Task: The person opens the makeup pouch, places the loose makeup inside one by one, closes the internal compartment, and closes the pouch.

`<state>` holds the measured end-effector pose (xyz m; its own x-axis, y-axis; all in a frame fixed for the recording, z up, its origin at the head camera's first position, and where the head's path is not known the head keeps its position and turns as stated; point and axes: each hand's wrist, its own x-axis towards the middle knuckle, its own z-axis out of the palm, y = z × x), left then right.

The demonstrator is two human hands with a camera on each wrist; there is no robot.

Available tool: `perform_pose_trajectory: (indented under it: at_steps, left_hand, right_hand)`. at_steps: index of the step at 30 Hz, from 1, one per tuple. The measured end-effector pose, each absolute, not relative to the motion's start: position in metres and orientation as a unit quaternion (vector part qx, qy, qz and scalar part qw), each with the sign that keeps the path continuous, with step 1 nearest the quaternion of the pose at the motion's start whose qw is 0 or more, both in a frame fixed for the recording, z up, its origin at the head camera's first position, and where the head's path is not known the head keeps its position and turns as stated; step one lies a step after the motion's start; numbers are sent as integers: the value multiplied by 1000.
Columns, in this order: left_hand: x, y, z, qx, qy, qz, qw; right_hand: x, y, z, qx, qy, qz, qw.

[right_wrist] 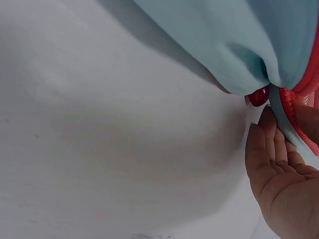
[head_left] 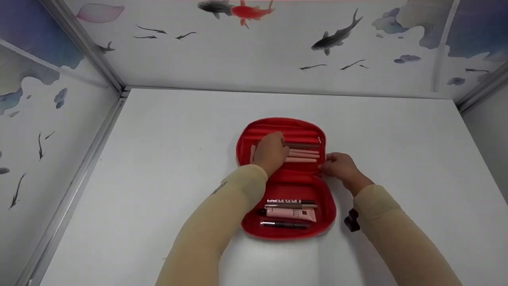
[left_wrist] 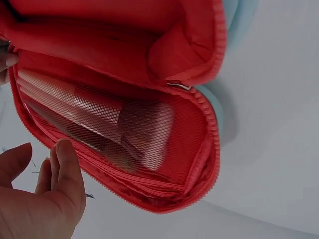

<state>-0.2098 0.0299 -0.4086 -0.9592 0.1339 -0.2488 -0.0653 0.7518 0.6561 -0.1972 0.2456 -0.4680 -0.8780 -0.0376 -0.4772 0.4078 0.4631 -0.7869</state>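
Note:
A red-lined zip cosmetic case (head_left: 295,180), light blue outside (right_wrist: 234,45), lies unfolded on the white table. Its far half has a mesh pocket (left_wrist: 124,134) holding several makeup brushes (left_wrist: 144,119) with pink handles. My left hand (head_left: 272,153) is over this pocket in the head view. In the left wrist view its fingers (left_wrist: 67,167) are at the pocket's edge, thumb apart, nothing between them. My right hand (head_left: 341,169) holds the case's right edge near the fold, thumb on the zipper rim and fingers against the blue outside (right_wrist: 286,199).
In the near half lie a pink tube (head_left: 291,214), a dark pen-like stick (head_left: 283,225) and a patterned slim tube (head_left: 283,201). A small black object (head_left: 352,220) shows beside the right sleeve. Printed panels (head_left: 258,55) wall the table at the back and left.

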Motion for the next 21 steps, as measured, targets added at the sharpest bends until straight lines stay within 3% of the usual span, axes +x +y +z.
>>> perform_pose_trajectory:
  at_steps: [21]
  left_hand:
    - [-227,91,-416,77,938,321,103]
  right_hand:
    - [-191,244,-460,96,842,-498,184]
